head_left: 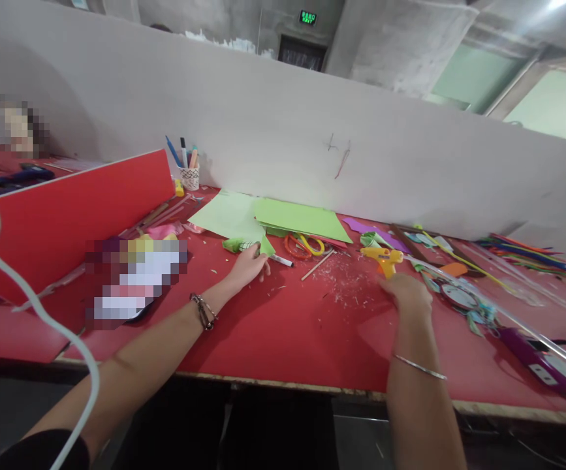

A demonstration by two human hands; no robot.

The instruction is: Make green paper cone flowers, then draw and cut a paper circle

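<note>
In the head view, the right hand point(410, 292) is wrapped around the grip of the gun point(384, 254), which is raised over the right half of the red surface point(283, 339). The gun is bright yellow with a touch of orange on its body; its narrow nozzle faces left, and a long clear rod point(488, 303) runs from its rear end toward the right edge.

The left hand point(251, 266) is at the middle of the surface, its fingers bent over the green paper point(266, 246); I cannot tell whether they pinch it or only rest on it. This paper is light green, flat and pointed at the fingertips. A crumpled green piece point(234, 245) shows just left of the hand.

A white pen point(281, 260) with a black tip end lies just right of the fingers. Beyond are a pale sheet point(228, 214) and a brighter green sheet point(305, 219). Orange and yellow loops point(314, 247) lie at the near edge of the brighter one, a thin stick point(316, 266) just beside them, with pale scraps point(351, 284) scattered between the hands.
</note>
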